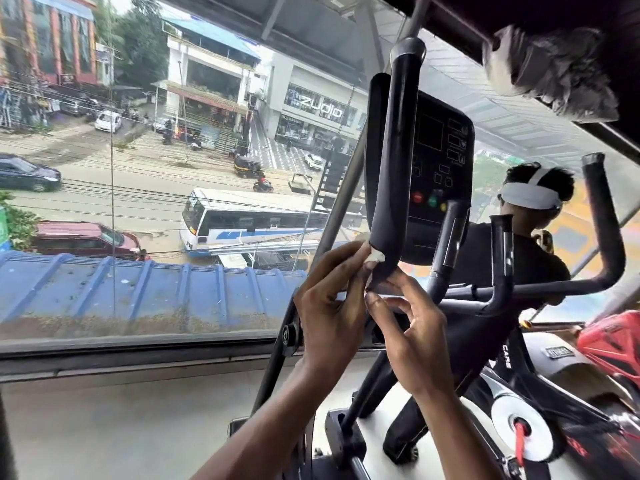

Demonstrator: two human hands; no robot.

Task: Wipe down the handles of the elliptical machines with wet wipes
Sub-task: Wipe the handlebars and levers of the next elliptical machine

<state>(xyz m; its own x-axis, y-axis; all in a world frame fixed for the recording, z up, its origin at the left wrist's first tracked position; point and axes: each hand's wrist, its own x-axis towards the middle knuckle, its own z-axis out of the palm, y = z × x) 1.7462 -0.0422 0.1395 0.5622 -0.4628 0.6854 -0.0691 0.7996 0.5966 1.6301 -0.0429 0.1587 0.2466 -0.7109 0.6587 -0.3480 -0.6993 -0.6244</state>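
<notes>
Handle (pixel 388 168) of the elliptical machine stands black and padded before the window. At its lower end the left hand (pixel 329 306) pinches a small white wet wipe (pixel 375 257) against the padding. Just under the handle, the right hand (pixel 412 337) pinches the bottom edge between thumb and forefinger, with the other fingers loosely curled. The console (pixel 440 161) is just right of the handle.

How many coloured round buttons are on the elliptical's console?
3, low on the console: red button at left, green button in the middle, yellow button at right; the handle may hide others.
</notes>
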